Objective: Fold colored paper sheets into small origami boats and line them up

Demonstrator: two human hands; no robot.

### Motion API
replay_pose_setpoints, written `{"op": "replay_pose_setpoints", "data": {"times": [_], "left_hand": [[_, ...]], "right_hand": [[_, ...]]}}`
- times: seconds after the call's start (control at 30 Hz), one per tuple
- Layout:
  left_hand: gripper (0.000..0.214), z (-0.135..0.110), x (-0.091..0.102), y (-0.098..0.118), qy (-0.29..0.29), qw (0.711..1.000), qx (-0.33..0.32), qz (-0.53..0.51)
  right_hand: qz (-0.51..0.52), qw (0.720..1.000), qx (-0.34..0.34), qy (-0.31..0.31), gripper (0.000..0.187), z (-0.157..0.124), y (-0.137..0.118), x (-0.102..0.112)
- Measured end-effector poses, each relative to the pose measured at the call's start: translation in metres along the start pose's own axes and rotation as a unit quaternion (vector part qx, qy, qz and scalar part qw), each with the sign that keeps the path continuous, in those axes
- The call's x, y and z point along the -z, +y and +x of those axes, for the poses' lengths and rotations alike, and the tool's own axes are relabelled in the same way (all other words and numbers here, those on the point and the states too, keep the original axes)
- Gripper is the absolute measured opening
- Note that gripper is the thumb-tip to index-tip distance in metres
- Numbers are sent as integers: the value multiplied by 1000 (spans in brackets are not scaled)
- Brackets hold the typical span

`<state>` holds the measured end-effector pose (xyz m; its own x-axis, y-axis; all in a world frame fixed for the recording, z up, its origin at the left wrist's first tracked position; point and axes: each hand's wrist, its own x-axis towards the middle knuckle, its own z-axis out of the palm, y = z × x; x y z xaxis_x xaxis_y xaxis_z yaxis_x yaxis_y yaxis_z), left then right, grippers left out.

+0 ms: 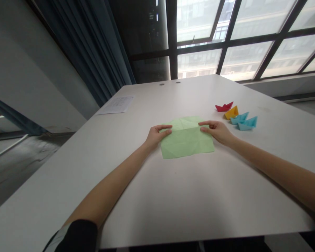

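A creased light green paper sheet (187,139) lies on the white table (173,196), with its far part folded towards me. My left hand (157,134) pinches the sheet's left edge at the fold between thumb and fingers. At the right edge my right hand (215,130) pinches the same fold. Both hands rest on the table at the sheet's two sides.
Several folded paper boats sit to the right of the sheet: a red one (224,106), an orange one (231,112) and two blue ones (243,121). A printed white sheet (116,104) lies at the far left. Windows and a dark curtain stand beyond the table.
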<state>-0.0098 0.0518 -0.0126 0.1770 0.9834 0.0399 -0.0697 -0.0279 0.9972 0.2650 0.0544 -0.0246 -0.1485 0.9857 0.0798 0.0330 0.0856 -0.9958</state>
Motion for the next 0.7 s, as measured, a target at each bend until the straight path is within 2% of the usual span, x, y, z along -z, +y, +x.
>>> {"op": "replay_pose_setpoints", "data": {"times": [0.17,0.47,0.6,0.7], "left_hand": [[45,-4,-1,2,-41,998,-6,38],[35,-1,-4,2,50,994,-51,79],[29,0,-5,0,72,991,-71,85],[29,0,-9,0,71,995,-59,38]], "right_hand": [[-60,998,22,14,47,-2,-2,-1],[-101,991,64,53,34,-5,-9,-7],[-63,995,61,52,33,-6,-9,-10],[-14,998,42,45,31,-7,-10,-14]]}}
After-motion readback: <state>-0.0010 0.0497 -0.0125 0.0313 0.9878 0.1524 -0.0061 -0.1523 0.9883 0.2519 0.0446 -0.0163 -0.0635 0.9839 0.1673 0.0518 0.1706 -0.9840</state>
